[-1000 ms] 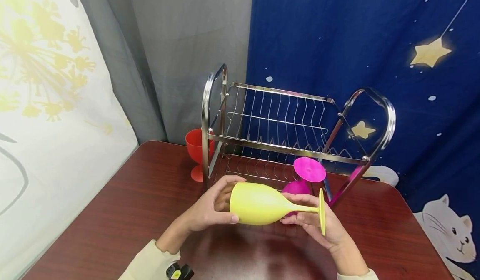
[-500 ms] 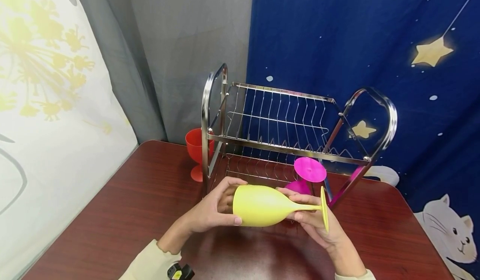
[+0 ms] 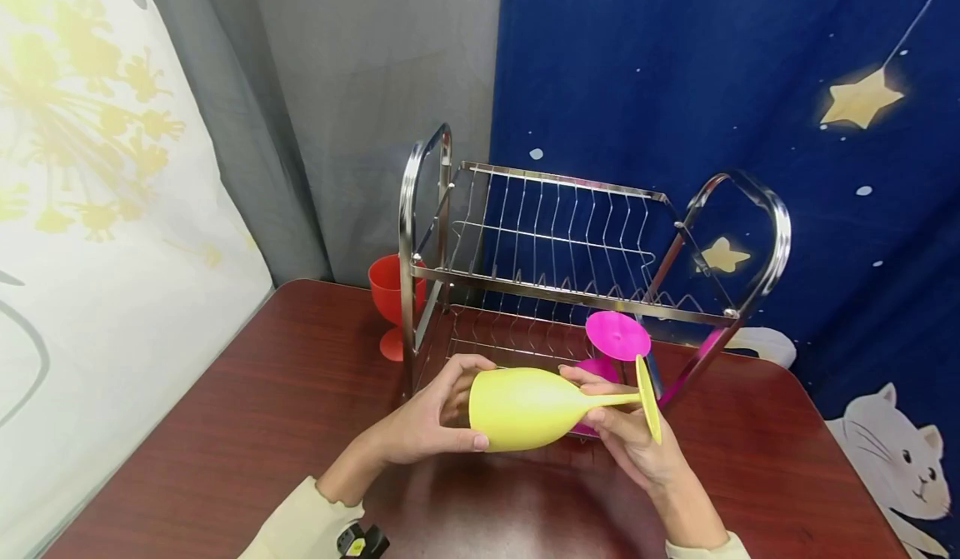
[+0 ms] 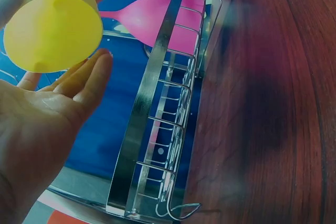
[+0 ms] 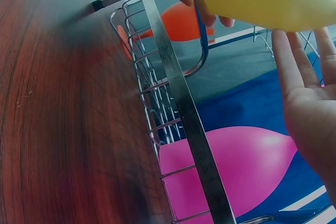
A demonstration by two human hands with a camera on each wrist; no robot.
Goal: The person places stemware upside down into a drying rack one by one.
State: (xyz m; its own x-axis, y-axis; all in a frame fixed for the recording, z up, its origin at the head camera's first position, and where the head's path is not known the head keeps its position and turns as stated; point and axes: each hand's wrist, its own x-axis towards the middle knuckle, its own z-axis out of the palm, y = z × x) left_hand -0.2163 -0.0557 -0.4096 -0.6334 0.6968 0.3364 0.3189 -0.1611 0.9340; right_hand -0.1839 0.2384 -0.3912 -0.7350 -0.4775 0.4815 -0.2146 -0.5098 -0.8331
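The yellow goblet point(image 3: 521, 409) has shifted slightly rightward, and its foot point(image 3: 648, 399) has risen: the stem point(image 3: 617, 399), drooping slightly a second ago, now slopes gently upward. The right hand point(image 3: 647, 451) has raised its fingers point(image 3: 588, 380) with it.

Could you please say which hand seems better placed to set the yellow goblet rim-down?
Probably the right hand: it holds the yellow goblet near its stem, while the left hand grips the rim end.

dk red table point(image 3: 262, 401); behind, grey curtain point(image 3: 375, 59) & blue cloth point(image 3: 675, 67) w/ printed stars point(image 3: 862, 99), cat point(image 3: 896, 459); at left, white cloth point(image 3: 97, 317) w/ yel. flowers point(image 3: 93, 51).
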